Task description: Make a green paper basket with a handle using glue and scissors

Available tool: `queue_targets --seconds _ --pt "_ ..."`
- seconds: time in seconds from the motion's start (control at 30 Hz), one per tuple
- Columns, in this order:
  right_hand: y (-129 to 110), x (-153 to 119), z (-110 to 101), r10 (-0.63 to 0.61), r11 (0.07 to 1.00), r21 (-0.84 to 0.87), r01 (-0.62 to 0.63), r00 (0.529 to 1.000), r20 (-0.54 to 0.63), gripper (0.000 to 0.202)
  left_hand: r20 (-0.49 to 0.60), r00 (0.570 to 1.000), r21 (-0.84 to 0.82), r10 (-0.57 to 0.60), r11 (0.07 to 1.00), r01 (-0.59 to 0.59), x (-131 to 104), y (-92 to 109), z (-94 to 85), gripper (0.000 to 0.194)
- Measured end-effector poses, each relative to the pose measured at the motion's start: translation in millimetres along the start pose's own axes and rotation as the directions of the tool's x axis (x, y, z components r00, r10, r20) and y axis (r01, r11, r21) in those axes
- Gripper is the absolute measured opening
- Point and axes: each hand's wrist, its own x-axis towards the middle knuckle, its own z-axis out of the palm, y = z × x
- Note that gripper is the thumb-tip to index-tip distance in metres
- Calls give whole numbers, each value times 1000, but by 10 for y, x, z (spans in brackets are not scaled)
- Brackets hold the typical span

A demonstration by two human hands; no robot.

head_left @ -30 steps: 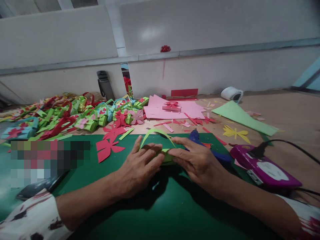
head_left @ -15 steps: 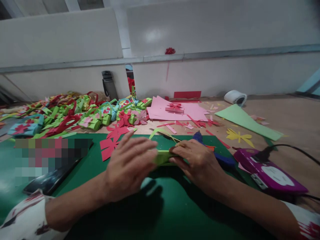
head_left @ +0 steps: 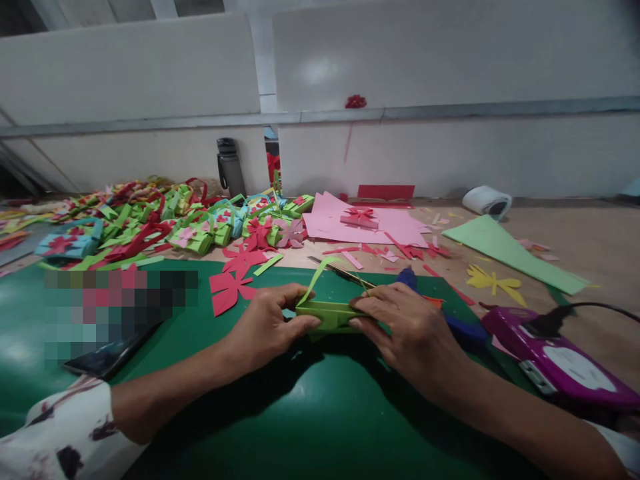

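A small green paper basket (head_left: 327,313) with a thin arched handle lies on the dark green cutting mat (head_left: 310,413). My left hand (head_left: 267,327) grips its left end with thumb and fingers. My right hand (head_left: 407,330) pinches its right end, fingers flat along its side. A red paper flower (head_left: 227,290) lies on the mat just left of my left hand. A blue glue gun (head_left: 453,320) sits behind my right hand, partly hidden by it.
A heap of finished green, red and blue paper baskets (head_left: 150,223) fills the left back. Pink sheets (head_left: 360,223), a green sheet (head_left: 510,250), a yellow flower cutout (head_left: 493,280) and scraps lie behind. A purple power strip (head_left: 560,363) with cable sits right. Dark bottle (head_left: 230,167) and tape roll (head_left: 485,200) stand by the wall.
My left hand lifted off the top of the basket and came back to grip its left end. My right hand stayed on the right end. The camera view shifted slightly left.
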Motion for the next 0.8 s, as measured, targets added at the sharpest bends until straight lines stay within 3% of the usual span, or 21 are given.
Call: queue_targets --seconds 0.13,0.37,0.47,0.53,0.6,0.7,0.8 --pt "-4 9 -1 -11 1000 5 11 1000 -8 6 -23 997 43 80 996 -79 -7 -54 -5 26" --pt "-14 10 5 -36 998 -44 35 999 -29 6 5 995 107 96 990 -96 -6 -70 44 32" --pt "-17 4 11 -42 999 -36 41 999 -33 6 -107 983 118 152 983 -140 -74 -79 27 46" --pt "-15 1 14 -33 999 -3 33 999 -18 5 -260 927 236 271 948 -211 -159 -95 -5 44" --pt "-12 -1 18 -20 1000 13 20 1000 -8 5 -344 828 429 443 858 -282 -253 -119 -38 25" --pt "-12 -2 24 -1 1000 15 1 1000 -5 4 -206 802 563 561 738 -372 -349 -156 -46 6" --pt "-19 1 25 16 1000 7 -16 1000 2 4 -110 808 596 579 689 -413 -360 -179 0 10"
